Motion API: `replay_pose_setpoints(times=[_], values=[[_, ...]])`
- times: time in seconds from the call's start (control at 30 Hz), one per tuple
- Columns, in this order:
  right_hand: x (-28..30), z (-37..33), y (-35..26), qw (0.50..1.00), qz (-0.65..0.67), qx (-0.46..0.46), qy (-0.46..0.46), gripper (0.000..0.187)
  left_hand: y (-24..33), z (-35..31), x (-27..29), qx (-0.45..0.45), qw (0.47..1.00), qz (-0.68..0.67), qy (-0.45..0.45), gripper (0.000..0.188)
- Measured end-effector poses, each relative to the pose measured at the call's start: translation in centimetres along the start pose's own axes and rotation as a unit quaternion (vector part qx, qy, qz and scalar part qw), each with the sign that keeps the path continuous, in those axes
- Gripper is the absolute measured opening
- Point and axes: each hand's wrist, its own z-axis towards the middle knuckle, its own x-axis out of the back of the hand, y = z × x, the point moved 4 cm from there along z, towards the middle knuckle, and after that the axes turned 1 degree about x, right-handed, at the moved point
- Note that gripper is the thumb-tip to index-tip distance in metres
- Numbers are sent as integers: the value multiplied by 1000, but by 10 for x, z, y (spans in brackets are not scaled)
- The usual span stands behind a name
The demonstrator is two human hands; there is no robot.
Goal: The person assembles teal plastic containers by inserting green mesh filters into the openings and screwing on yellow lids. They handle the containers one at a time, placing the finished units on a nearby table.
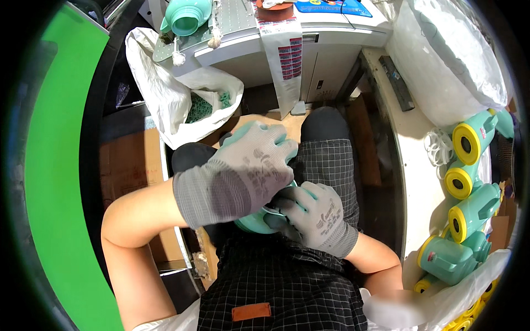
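Observation:
A teal plastic piece with a rounded wall (258,224) rests in my lap, mostly covered by my hands. My left hand (256,160), in a grey knit glove, arches over it with bent fingers closed on its far side; the fingertips are hidden. Close by on the right, my right hand (317,215), gloved the same way, has its fingers curled at the rim of the piece. Its dark thumb presses on the near side. A thin pale edge shows between the two hands, but I cannot make out whether it is a separate ring.
Several teal containers with yellow round ends (465,143) lie on the right bench (414,182), beside white rings (439,148) and a large plastic bag (441,60). Ahead, a white sack (160,94) holds green bits. A teal container (185,19) stands on the machine table (232,27).

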Motion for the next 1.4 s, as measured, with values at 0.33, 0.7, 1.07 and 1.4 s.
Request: replay_pose_setpoints(times=[0.33, 0.7, 1.07, 1.4], values=[[-1, -6, 2, 997, 71, 5, 33, 34, -1, -2, -11, 40, 991, -86, -90, 20], [19, -78, 21, 987, 104, -29, 117, 43, -36, -29, -82, 31, 962, -176, 206, 30], [34, -148, 40, 708, 429, -554, 87, 68, 22, 23, -74, 51, 905, -391, 157, 33], [57, -171, 91, 792, 187, -387, 433, 107, -279, 100, -213, 498, 581, -527, 368, 74]])
